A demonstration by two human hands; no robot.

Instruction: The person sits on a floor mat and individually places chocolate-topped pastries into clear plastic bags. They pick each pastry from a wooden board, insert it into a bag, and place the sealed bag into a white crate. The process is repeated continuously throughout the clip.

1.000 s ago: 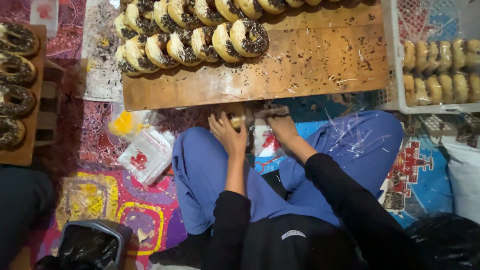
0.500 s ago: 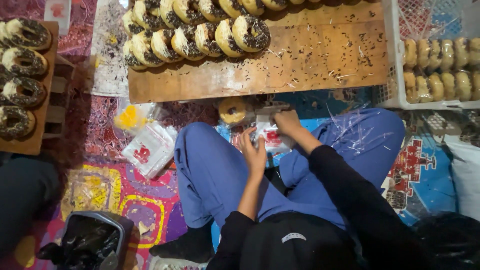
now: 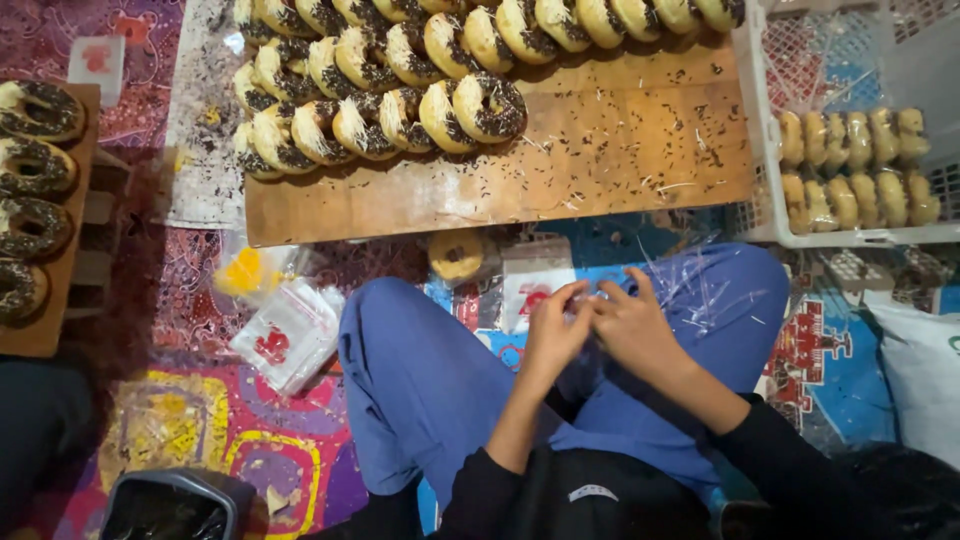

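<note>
Clear plastic bag [image 3: 590, 300] pinched (lightly) between left hand [image 3: 553, 335] and right hand [image 3: 632, 332].

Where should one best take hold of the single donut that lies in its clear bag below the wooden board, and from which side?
Grip the bagged donut across its outer rim, coming from above: it lies flat with its ring face up, apart from the wooden board. Both the left hand and right hand are busy with a clear plastic bag.

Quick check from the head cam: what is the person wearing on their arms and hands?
Both arms wear black long sleeves, pushed back so the forearms are bare. The left hand and the right hand are bare: no gloves, and no rings, watch or bracelets that I can make out. The sleeves look plain, with no visible markings.
</note>
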